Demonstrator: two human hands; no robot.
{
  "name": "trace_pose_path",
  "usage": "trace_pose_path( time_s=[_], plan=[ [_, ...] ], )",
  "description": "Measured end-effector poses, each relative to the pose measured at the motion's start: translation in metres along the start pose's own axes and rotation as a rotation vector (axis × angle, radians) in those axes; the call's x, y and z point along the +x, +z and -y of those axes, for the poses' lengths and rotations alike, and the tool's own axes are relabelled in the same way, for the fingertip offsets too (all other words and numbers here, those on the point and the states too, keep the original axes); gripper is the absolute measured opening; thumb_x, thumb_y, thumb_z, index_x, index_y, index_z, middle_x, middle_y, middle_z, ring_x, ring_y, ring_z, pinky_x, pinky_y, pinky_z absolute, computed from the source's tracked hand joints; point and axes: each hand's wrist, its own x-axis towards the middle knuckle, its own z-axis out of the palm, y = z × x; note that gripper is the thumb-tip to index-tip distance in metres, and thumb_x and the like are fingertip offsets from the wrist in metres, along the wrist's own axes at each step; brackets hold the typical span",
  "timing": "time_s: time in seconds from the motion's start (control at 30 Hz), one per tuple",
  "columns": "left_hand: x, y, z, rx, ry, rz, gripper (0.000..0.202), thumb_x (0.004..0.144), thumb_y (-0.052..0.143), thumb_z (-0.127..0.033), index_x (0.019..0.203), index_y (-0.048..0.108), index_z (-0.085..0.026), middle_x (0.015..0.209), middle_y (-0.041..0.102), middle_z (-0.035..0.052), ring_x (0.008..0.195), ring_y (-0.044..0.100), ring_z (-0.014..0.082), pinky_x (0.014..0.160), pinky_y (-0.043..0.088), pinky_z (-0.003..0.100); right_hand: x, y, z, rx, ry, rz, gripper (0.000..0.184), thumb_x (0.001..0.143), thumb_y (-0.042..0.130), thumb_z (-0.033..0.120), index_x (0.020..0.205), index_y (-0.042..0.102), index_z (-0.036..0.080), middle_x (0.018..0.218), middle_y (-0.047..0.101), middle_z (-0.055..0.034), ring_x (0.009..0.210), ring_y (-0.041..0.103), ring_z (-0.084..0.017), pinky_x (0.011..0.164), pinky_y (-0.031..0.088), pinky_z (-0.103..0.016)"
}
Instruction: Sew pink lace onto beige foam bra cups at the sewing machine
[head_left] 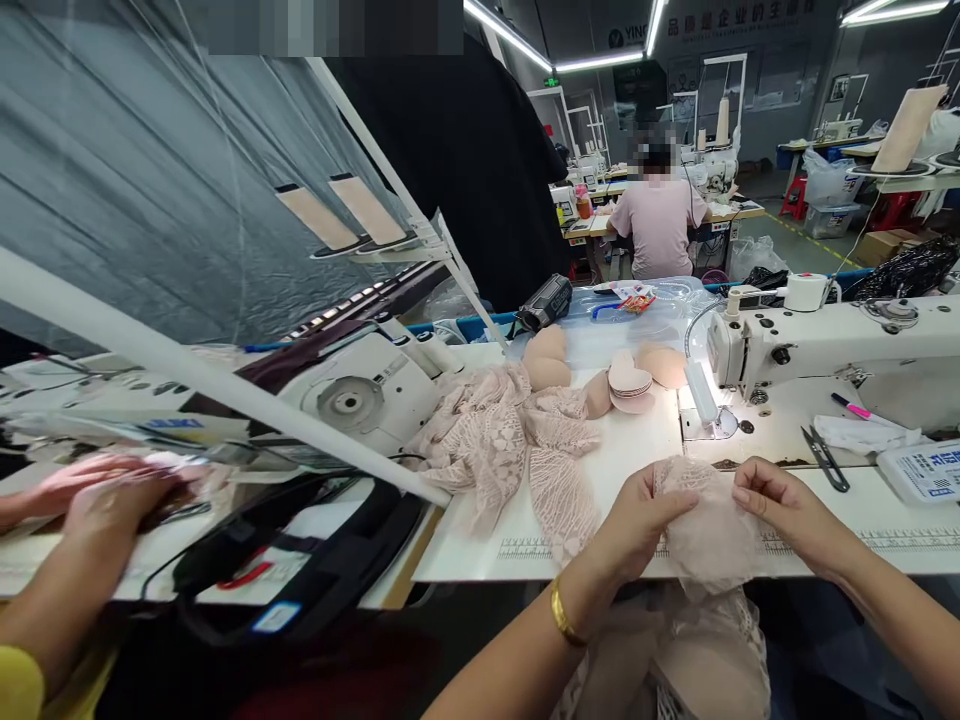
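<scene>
Between both hands, over the table's front edge, hangs a piece of beige lace fabric [712, 540]. My left hand [637, 515], with a gold bangle on its wrist, pinches the fabric's upper left. The upper right part is pinched between the thumb and fingers of my right hand [780, 505]. More of the beige fabric, with a rounded padded part [712, 655], drapes below the edge toward my lap. Just beyond my hands stands a white sewing machine [802, 340], its needle area lit.
Left of my hands lies a heap of beige lace [480, 430]. Behind it are beige foam cups [547, 355] and a stack of pink heart-shaped pads [630, 380]. Thread snips [825, 460], a pink-and-black pen [851, 405] and a white box [919, 475] lie right. A co-worker's hands [112, 490] work at left.
</scene>
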Motion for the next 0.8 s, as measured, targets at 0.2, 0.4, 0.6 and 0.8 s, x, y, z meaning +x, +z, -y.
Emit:
trace_pose_path(
  time_s=[0.2,0.4,0.6,0.8],
  plan=[
    [0.001,0.002,0.008,-0.029,0.047,-0.103,0.058,0.058,0.102,-0.051,0.087,0.069,-0.014,0.082,0.070,0.0016,0.074,0.061,0.0139,0.073,0.050,0.027,0.001,0.012,0.008,0.401,0.170,0.116,0.045,0.080,0.089,0.056,0.089,0.058,0.024,0.082,0.058,0.0025,0.078,0.056,-0.016,0.077,0.049,-0.030],
    [-0.005,-0.002,0.010,0.085,0.041,-0.039,0.062,0.060,0.099,-0.058,0.085,0.060,-0.017,0.080,0.061,-0.0018,0.074,0.054,0.0125,0.072,0.045,0.025,0.000,0.016,0.007,0.437,0.289,0.379,0.047,0.071,0.096,0.051,0.088,0.062,0.022,0.078,0.055,0.0032,0.073,0.052,-0.014,0.073,0.046,-0.029],
    [0.005,-0.031,-0.012,0.658,0.138,0.029,0.050,0.081,0.084,-0.061,0.088,0.057,-0.019,0.082,0.059,-0.0025,0.075,0.055,0.0143,0.068,0.044,0.025,0.022,0.002,-0.005,0.247,0.205,0.088,0.046,0.081,0.087,0.061,0.083,0.060,0.023,0.074,0.055,0.0037,0.069,0.047,-0.013,0.067,0.042,-0.026],
    [0.060,-0.088,-0.066,1.680,0.295,-0.412,0.025,0.103,0.060,-0.022,0.128,0.062,-0.016,0.133,0.068,0.0134,0.128,0.062,0.0260,0.110,0.047,0.037,0.041,-0.006,-0.025,0.074,0.115,-0.097,0.058,0.075,0.081,0.079,0.087,0.066,0.024,0.074,0.064,-0.0011,0.070,0.057,-0.019,0.067,0.048,-0.032]
  ],
)
